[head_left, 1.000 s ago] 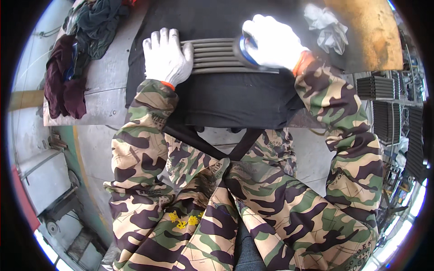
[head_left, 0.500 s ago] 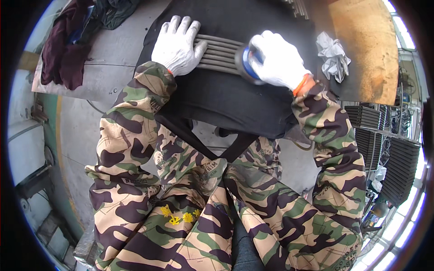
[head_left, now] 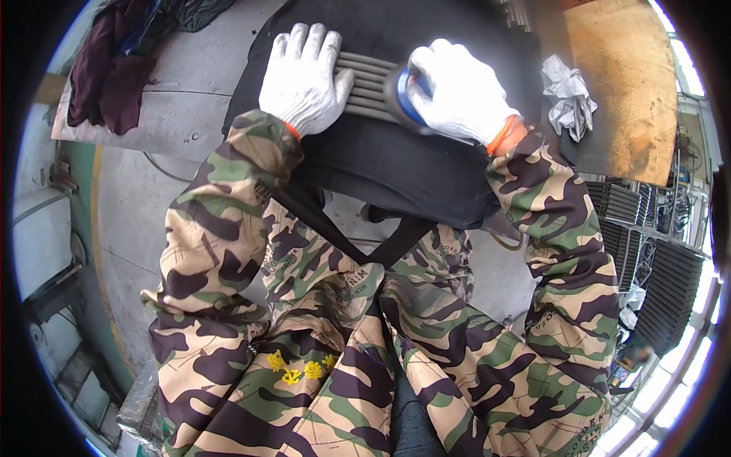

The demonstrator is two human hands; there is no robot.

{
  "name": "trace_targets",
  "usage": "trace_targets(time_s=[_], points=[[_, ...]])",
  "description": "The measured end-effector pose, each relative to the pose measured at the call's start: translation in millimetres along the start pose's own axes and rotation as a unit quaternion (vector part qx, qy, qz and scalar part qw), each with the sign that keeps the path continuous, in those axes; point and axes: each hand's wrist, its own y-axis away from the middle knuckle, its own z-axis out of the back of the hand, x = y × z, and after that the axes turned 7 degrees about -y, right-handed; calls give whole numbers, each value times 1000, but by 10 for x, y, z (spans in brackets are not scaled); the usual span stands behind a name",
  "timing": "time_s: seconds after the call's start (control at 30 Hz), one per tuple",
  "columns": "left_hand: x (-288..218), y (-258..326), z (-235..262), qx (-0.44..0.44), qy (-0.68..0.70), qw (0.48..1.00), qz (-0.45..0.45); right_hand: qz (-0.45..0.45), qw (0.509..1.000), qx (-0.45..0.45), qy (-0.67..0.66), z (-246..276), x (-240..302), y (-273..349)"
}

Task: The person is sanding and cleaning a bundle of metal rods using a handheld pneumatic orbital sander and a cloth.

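Note:
A grey ribbed metal part lies on a black mat that covers the bench in front of me. My left hand, in a white knit glove, presses flat on the part's left end with fingers spread. My right hand, also gloved, is closed around a round blue and dark tool whose face rests against the ribbed part's right end. Both sleeves are camouflage cloth.
A crumpled grey rag lies to the right on the mat, beside a rusty brown board. Dark red clothing is heaped at the far left. Stacks of dark ribbed parts stand at the right. A black strap hangs below the mat.
The view has tilted and drawn closer to the bench. My right hand with the tool has slid a little left along the ribbed part, toward my left hand.

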Motion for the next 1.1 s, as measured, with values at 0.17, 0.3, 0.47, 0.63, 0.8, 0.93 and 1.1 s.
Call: trace_targets(time_s=[0.17, 0.3, 0.47, 0.63, 0.8, 0.93, 1.1], points=[[-39, -17, -11, 9, 1, 1000, -2, -5, 1000, -17, 9, -111, -125, -99], [20, -95, -86, -15, -11, 1000, 3, 15, 1000, -21, 10, -110, 100, -102], [-2, -65, -132, -17, -28, 999, -5, 5, 1000, -12, -1, -149, 110, -256], [-116, 14, -122, 21, -25, 999, -10, -22, 999, -28, 28, -172, -178, -220], [82, -179, -166, -11, -55, 998, -21, -33, 999, -24, 20, -103, -284, -21], [137, -380, -313, -22, -81, 995, -50, -29, 997, -60, 34, -101, -492, 297], [168, -229, -270, -80, -71, 993, -56, -14, 997, -63, 34, -201, -584, 273]])
